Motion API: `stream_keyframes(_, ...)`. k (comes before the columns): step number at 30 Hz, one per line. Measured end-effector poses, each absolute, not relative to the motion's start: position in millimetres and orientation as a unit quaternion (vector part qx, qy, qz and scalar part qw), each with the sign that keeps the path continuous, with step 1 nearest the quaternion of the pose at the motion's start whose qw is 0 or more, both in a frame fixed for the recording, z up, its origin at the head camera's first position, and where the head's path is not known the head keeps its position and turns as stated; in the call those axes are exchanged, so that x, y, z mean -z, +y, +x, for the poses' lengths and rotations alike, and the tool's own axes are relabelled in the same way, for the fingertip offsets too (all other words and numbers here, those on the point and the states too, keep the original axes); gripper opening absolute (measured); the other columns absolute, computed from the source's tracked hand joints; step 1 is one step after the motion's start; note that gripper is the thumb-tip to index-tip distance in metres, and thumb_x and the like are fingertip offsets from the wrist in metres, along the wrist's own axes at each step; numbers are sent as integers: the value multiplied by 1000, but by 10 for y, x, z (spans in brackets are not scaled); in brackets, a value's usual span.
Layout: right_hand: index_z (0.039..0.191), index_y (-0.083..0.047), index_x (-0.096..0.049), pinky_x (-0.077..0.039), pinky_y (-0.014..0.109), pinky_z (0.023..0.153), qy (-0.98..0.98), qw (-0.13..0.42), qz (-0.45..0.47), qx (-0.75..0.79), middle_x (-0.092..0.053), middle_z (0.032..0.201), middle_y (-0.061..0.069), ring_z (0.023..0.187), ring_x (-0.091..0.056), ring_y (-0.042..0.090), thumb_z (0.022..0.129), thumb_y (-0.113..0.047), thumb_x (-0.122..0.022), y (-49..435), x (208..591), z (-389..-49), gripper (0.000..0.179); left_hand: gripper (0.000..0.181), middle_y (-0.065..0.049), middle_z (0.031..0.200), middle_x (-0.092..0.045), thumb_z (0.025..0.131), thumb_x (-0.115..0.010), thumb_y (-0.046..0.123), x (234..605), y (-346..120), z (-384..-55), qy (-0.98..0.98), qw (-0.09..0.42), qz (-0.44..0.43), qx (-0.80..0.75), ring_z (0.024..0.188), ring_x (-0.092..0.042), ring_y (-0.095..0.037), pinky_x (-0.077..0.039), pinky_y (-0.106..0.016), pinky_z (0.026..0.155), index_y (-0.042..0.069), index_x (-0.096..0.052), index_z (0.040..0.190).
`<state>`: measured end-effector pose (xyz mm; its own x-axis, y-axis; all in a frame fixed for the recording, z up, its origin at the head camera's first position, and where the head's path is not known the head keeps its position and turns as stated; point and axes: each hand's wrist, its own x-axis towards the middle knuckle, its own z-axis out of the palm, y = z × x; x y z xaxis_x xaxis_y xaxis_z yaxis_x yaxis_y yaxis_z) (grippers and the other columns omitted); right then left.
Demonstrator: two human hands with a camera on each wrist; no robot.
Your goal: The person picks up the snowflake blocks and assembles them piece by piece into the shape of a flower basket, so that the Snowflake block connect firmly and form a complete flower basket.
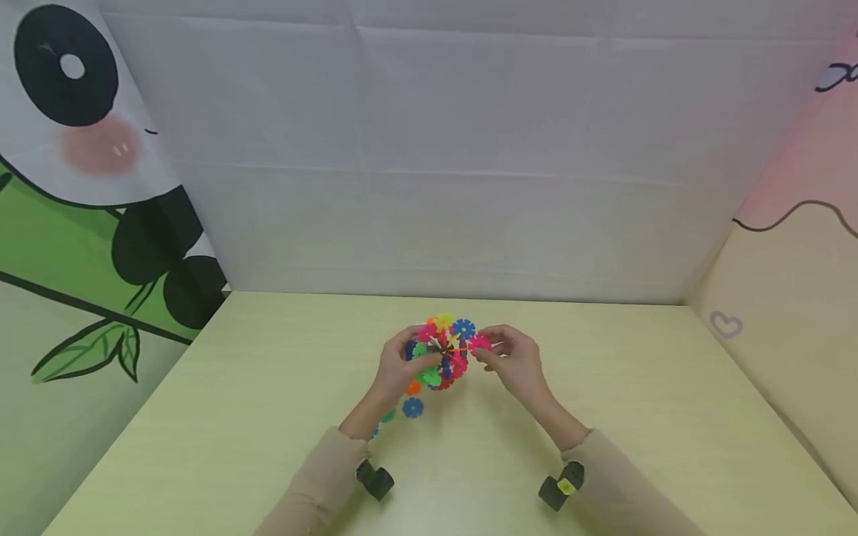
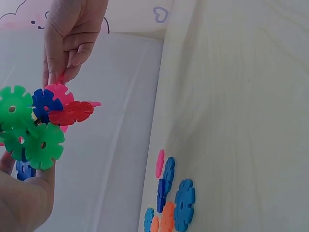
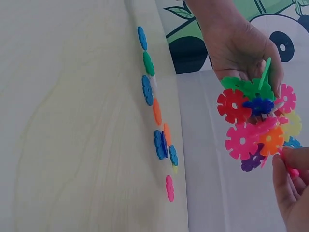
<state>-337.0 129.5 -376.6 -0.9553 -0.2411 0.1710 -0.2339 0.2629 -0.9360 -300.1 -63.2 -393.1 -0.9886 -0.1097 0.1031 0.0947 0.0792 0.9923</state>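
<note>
A ball-like cluster of interlocked plastic snowflake discs (image 1: 459, 363), in green, pink, red, blue, yellow, orange and purple, is held up above the table. My left hand (image 1: 395, 368) grips its left side, thumb over the green discs (image 2: 44, 145) and fingers partly hidden behind. At the right side of the cluster, my right hand (image 1: 519, 363) pinches a pink snowflake disc (image 1: 480, 343) between thumb and fingers. That disc touches or nearly touches the cluster; whether it is slotted in cannot be told. In the right wrist view, my right hand (image 3: 293, 191) largely covers it.
Loose snowflake discs lie on the pale table (image 1: 603, 417) beneath and left of the cluster, among them a blue disc (image 1: 412, 407) and a green disc (image 3: 148, 64). A white cloth wall (image 1: 469, 223) stands behind, with printed panels at both sides.
</note>
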Motion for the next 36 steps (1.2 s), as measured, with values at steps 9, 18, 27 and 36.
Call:
stream_keyframes(9, 111, 7, -67, -60, 19, 65, 766, -38, -118, 631, -72, 102, 26, 70, -67, -2, 85, -2, -74, 1143, 3837, -3179, 28, 39, -24, 121, -66, 87, -67, 2, 3953, -628, -2884, -736, 94, 14, 671, 105, -67, -24, -59, -32, 90, -2, -60, 125)
stream_keyframes(18, 106, 11, -70, -58, 15, 65, 747, -56, -103, 655, -72, 99, 30, 63, -65, -5, 83, 2, -74, 1090, 3833, -3047, 25, 36, -26, 119, -66, 85, -67, -1, 3948, -647, -2771, -718, 107, -17, 688, 105, -68, -24, -58, -19, 84, -5, -60, 121)
stream_keyframes(27, 105, 13, -70, -58, 16, 65, 735, -50, -84, 671, -73, 96, 29, 62, -65, -3, 82, 4, -75, 1048, 3863, -2998, 25, 38, -27, 123, -64, 85, -67, -4, 3949, -662, -2692, -717, 113, -29, 687, 111, -65, -28, -55, -15, 85, -6, -60, 122)
stream_keyframes(36, 110, 10, -70, -58, 14, 68, 735, -58, -67, 672, -72, 104, 30, 62, -66, -5, 84, 1, -74, 994, 3914, -2962, 28, 39, -23, 125, -64, 88, -66, 3, 3991, -714, -2717, -725, 91, -5, 683, 111, -66, -26, -59, -27, 89, -1, -59, 126)
